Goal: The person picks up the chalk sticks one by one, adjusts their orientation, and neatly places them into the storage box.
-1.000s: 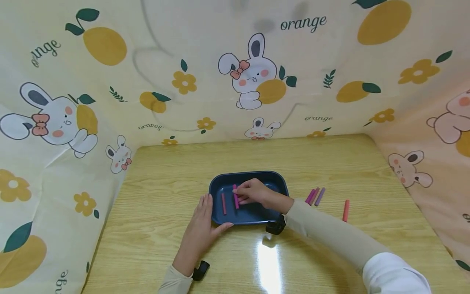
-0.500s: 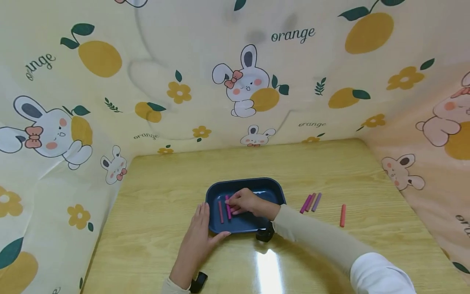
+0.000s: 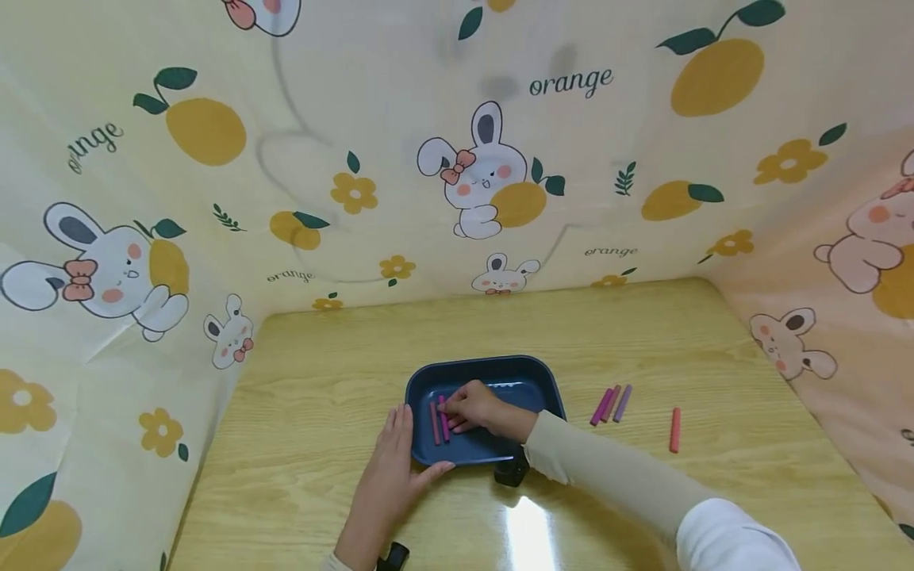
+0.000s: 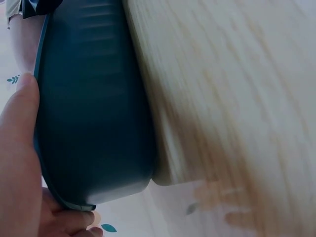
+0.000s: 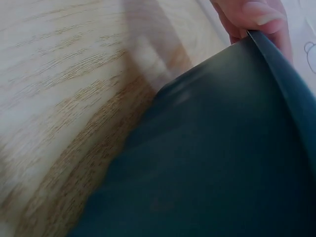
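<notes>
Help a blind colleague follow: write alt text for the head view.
A right hand pinches a magenta stick beside a reddish stick in a dark blue tray, while the left hand rests against the tray's left end. Four more sticks lie to the right on the wooden table.

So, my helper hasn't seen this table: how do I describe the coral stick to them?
Find the dark blue tray on the wooden table. In the head view, look right of it, past three sticks grouped together. The coral stick lies beyond them, alone and brighter orange-red.
</notes>
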A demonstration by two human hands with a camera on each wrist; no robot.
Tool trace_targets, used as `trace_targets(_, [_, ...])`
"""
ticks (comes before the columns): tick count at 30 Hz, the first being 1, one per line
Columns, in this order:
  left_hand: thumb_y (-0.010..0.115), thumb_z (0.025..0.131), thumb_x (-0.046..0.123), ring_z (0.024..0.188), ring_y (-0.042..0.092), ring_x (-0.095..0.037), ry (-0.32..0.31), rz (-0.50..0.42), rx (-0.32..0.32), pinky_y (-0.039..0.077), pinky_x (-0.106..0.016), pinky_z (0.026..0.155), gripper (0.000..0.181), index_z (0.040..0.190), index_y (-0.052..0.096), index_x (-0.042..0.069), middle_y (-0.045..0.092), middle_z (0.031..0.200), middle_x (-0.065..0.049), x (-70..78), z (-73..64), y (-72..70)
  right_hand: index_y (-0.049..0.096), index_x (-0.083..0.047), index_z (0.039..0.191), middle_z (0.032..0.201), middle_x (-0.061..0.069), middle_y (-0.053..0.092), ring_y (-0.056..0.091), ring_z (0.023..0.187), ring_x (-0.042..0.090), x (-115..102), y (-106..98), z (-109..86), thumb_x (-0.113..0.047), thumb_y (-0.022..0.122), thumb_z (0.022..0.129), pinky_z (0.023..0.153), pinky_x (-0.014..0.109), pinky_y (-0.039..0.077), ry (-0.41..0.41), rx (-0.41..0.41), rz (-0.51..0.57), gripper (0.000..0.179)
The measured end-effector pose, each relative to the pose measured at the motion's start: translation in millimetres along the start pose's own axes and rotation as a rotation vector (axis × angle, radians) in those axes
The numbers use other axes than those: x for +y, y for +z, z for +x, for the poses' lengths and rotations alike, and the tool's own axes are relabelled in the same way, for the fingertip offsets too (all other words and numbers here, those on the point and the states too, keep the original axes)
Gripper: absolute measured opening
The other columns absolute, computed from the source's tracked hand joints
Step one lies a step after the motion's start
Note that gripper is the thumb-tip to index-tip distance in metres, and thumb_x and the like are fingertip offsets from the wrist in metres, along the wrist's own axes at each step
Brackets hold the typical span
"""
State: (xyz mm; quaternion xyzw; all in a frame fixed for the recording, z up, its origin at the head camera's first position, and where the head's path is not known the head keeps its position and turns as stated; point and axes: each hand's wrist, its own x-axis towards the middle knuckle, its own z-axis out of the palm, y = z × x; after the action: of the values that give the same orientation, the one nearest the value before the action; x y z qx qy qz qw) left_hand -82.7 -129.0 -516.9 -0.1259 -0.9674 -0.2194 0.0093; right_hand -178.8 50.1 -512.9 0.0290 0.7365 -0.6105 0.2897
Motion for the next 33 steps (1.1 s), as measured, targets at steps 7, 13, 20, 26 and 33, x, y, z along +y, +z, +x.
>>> trace_targets(7, [0.054,0.078,0.069,0.14,0.01,-0.025,0.0,0.008,0.003,0.021,-0.047,0.109,0.103,0.149,0.015,0.005,0.015,0.153,-0.014,2.1,0.9,0.6,0.066,0.007,0.094,0.074,0.012,0.065,0.064,0.06,0.014,1.7,-2.3,2.1,-0.008,0.063,0.088,0.061,0.031,0.056,-0.017,0.017,-0.027,0.016])
trace_targets(13, [0.056,0.078,0.067,0.14,0.01,-0.026,0.01,0.007,0.018,0.022,-0.047,0.109,0.103,0.148,0.017,0.003,0.017,0.152,-0.015,2.6,1.0,0.9,0.067,0.008,0.093,0.072,0.013,0.066,0.064,0.059,0.014,3.8,-1.2,3.2,-0.007,0.063,0.088,0.058,0.032,0.056,-0.053,0.027,-0.042,0.016])
trace_targets(20, [0.055,0.079,0.068,0.14,0.009,-0.024,0.005,0.002,0.004,0.021,-0.045,0.109,0.102,0.148,0.017,0.003,0.016,0.153,-0.014,2.2,0.1,2.3,0.068,0.008,0.088,0.071,0.013,0.066,0.064,0.058,0.016,3.6,1.3,-1.3,-0.006,0.064,0.087,0.054,0.032,0.056,-0.097,0.041,-0.105,0.014])
trace_targets(26, [0.053,0.079,0.068,0.14,0.008,-0.024,-0.01,-0.005,-0.02,0.019,-0.044,0.11,0.102,0.149,0.015,0.004,0.014,0.153,-0.013,3.8,0.0,0.7,0.068,0.006,0.084,0.069,0.012,0.066,0.064,0.056,0.015,3.8,1.9,-0.6,-0.008,0.065,0.086,0.053,0.031,0.055,-0.107,0.059,-0.155,0.014])
trace_targets(33, [0.054,0.079,0.067,0.14,0.008,-0.024,0.0,0.002,-0.003,0.02,-0.045,0.11,0.102,0.149,0.015,0.004,0.015,0.153,-0.013,3.5,0.8,2.0,0.068,0.006,0.082,0.069,0.012,0.066,0.064,0.056,0.016,4.4,1.1,1.6,-0.007,0.066,0.086,0.053,0.031,0.055,-0.128,0.058,-0.15,0.014])
